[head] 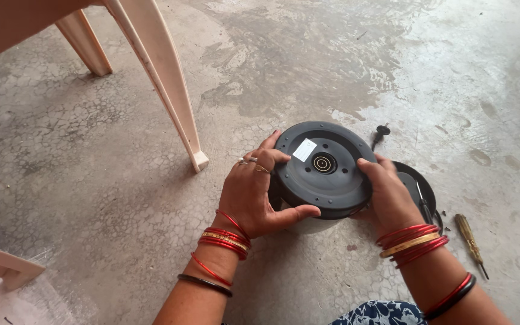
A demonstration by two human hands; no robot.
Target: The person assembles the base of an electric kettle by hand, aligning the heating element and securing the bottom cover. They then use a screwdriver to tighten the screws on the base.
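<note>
Round dark grey appliance base (pixel 323 171), upturned so that its flat underside faces the camera, held just above the concrete floor (pixel 332 60) between both hands. A white rectangular sticker (pixel 304 150) lies left of centre on the underside, and a ringed circular connector (pixel 324 163) sits at the middle; small screw holes dot the rim. A paler body shows beneath the lower edge of the base. The left hand (pixel 254 192) grips the left side, fingers curled over the top rim and thumb pressed along the lower edge; rings are worn on its fingers and red and gold bangles (pixel 224 239) on the wrist. The right hand (pixel 389 192) clasps the right side, fingertips resting on the underside, with matching bangles on that wrist. Just behind the right hand lies a black round plate (pixel 419 186) on the floor, partly hidden. A small black plug-like part (pixel 380 133) lies near the upper right of the base. A screwdriver with a yellowish handle (pixel 470 236) rests on the floor to the right. Pale plastic chair legs (pixel 164 78) stand at upper left.
</note>
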